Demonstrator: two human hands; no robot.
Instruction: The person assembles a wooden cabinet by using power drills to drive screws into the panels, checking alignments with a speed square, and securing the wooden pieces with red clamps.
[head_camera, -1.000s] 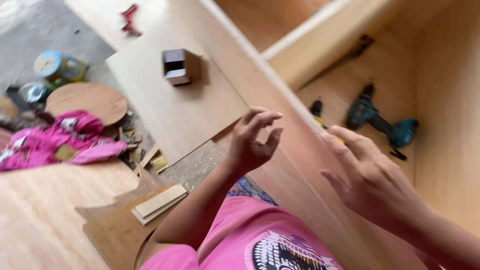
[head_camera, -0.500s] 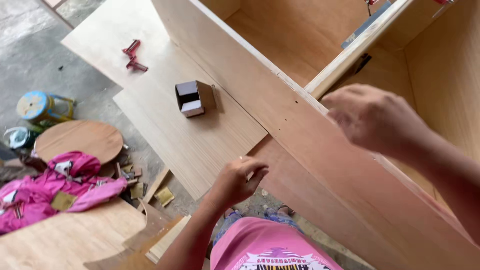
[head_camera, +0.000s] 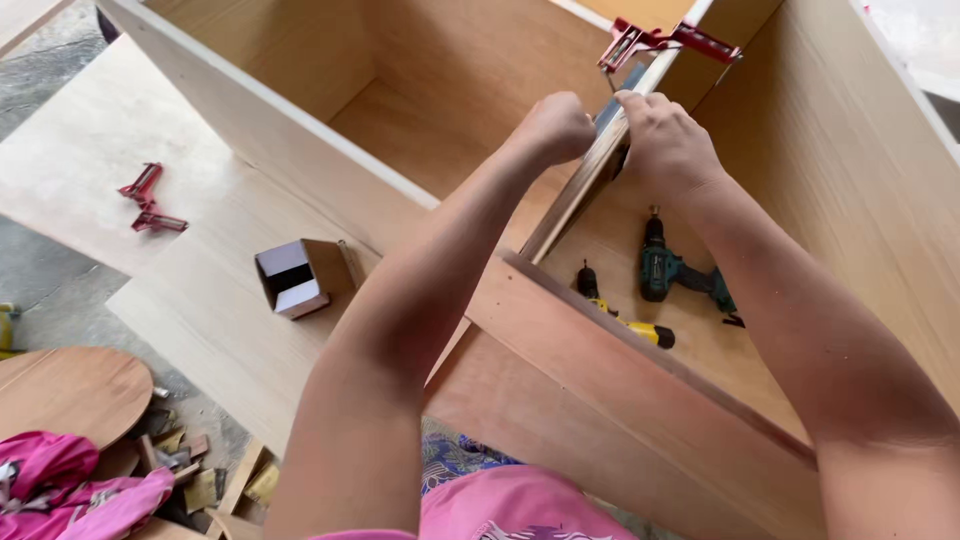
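We had both hands on the upright divider board (head_camera: 585, 190) that stood inside the big plywood cabinet (head_camera: 300, 130), splitting it into two bays. Our left hand (head_camera: 556, 128) was clenched into a fist against the left face of the board near its top edge. Our right hand (head_camera: 662, 142) was curled over that same edge from the other side, gripping the board. The two hands sat just opposite each other, with only the thin board between them.

Just beyond our hands, a red corner clamp (head_camera: 665, 40) sat on the far end of the divider, where it met the back of the cabinet.

On the cabinet floor in the right bay, below our right forearm, lay a green cordless drill (head_camera: 665, 270). Beside it, nearer the divider, lay a yellow-and-black screwdriver (head_camera: 620, 315). The two tools were close together but we could not tell whether they touched.

Outside the cabinet, to the left, flat plywood sheets (head_camera: 180, 290) lay on the floor. A small open cardboard box (head_camera: 300, 277) rested on one sheet, and further left a pair of red clamps (head_camera: 148, 200) lay on another. In the lower left corner we saw a round wooden disc (head_camera: 70, 390), a heap of wood scraps (head_camera: 200, 470) and a crumpled pink cloth (head_camera: 70, 490).
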